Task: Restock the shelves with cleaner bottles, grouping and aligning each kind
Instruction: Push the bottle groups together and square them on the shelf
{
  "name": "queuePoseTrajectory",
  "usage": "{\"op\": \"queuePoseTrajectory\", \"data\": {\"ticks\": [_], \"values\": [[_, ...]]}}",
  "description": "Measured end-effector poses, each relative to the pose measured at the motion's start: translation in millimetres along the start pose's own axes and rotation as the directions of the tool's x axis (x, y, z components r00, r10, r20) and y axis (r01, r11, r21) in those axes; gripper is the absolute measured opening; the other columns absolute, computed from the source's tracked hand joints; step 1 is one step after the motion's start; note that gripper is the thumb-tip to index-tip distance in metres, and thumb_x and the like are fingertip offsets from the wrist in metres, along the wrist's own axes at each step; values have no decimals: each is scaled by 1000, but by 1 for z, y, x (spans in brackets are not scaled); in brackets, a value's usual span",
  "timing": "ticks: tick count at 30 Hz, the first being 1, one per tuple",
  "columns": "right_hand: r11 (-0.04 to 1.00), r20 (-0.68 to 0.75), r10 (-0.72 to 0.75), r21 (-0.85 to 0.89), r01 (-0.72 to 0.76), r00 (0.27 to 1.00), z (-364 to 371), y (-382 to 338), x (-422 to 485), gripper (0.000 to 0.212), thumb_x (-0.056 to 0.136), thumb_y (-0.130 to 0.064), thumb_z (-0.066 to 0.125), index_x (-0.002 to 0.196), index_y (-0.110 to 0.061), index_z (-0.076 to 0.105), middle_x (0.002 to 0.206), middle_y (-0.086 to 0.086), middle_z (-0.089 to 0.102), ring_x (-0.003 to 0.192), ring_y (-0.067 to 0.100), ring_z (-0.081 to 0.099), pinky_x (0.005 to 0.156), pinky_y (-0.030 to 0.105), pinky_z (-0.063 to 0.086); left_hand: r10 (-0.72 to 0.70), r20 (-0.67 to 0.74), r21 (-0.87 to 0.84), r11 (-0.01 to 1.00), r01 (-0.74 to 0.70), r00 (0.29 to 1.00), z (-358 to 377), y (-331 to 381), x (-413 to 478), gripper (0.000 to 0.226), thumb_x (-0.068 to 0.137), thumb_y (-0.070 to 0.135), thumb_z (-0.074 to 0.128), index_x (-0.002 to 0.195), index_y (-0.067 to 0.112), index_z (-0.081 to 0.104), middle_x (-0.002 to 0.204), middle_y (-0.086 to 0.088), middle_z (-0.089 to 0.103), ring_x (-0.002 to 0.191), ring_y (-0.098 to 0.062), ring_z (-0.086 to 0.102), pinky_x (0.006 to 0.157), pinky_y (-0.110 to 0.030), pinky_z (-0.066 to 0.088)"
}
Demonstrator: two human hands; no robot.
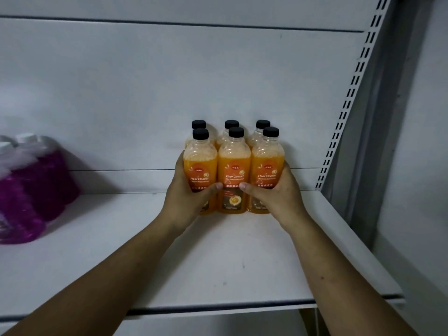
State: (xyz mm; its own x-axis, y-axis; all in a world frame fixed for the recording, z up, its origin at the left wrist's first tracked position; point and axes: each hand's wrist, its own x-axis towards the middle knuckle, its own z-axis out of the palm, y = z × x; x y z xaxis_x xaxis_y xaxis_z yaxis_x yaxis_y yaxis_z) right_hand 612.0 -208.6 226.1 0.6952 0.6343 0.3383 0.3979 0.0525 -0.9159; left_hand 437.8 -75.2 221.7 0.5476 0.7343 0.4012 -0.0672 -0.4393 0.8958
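With our left hand [189,202] and right hand [276,197] clasping the orange bottles [234,166], we should press evenly, keeping rows square.

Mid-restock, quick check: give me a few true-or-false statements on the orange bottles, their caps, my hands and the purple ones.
1. The orange bottles stand in two rows of three on the shelf. True.
2. Their caps are white. False: they are black.
3. The left hand and right hand grip the group from opposite sides. True.
4. The purple bottles stand to the right of the group. False: they stand to its left.
5. One orange bottle lies on its side. False: all six stand upright.
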Motion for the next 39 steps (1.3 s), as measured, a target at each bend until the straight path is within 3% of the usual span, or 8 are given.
{"op": "queuePoseTrajectory", "data": {"ticks": [9,14,18,21,24,29,33,39], "values": [[999,-37,-14,39,16,999,5,3,1,94,68,-35,96,148,-28,46,129,-11,65,110,7,64,79,20,52,-7,-38,34,999,8,999,4,-1,1,91,82,44,83,156,40,30,135,25,59,113,10,61,69,-4,51],[999,-60,-16,33,18,998,7,7,2,94,67,-37,97,146,-28,48,132,-8,66,117,15,67,94,41,60,-3,-43,23,1000,4,999,5,-3,0,91,80,47,82,155,39,30,129,31,58,104,24,59,67,-1,49],[999,-11,-18,30,19,1000,3,9,3,97,68,-38,96,149,-30,44,134,-10,64,119,13,64,89,30,56,1,-8,17,1000,-1,1000,2,-5,-1,90,83,44,80,156,38,28,133,29,57,108,21,59,74,-4,52],[1000,45,-17,21,16,999,-3,9,4,98,70,-35,95,150,-33,40,133,-13,62,118,8,61,82,20,50,-2,40,-1,1000,2,999,-4,-9,-1,86,88,38,79,157,40,28,141,21,59,121,6,62,91,-21,58],[999,86,-14,33,12,996,-5,12,4,96,74,-33,93,152,-35,37,134,-16,60,119,5,59,82,19,48,5,41,1,1000,-5,999,-6,-12,0,82,90,36,78,157,42,30,141,20,60,124,-1,63,96,-29,58],[998,90,1,62,-6,996,-3,16,5,96,76,-32,91,153,-37,35,138,-13,61,125,10,59,89,27,51,-6,24,28,1000,5,1000,-2,-15,3,85,91,37,77,157,43,24,141,23,56,121,7,60,81,-10,55],[999,72,-6,52,2,997,-3,19,6,97,75,-32,93,153,-37,36,137,-12,62,125,11,61,98,37,55,-9,12,28,1000,9,1000,-1,-14,2,85,91,36,77,157,42,23,141,22,55,122,6,58,76,-6,54],[1000,59,-15,11,15,998,-4,16,3,99,74,-38,92,154,-37,34,139,-12,60,125,13,60,96,35,53,19,7,36,999,-19,1000,1,-12,-2,87,90,39,75,158,39,21,144,20,53,122,11,57,82,-8,54]]}}
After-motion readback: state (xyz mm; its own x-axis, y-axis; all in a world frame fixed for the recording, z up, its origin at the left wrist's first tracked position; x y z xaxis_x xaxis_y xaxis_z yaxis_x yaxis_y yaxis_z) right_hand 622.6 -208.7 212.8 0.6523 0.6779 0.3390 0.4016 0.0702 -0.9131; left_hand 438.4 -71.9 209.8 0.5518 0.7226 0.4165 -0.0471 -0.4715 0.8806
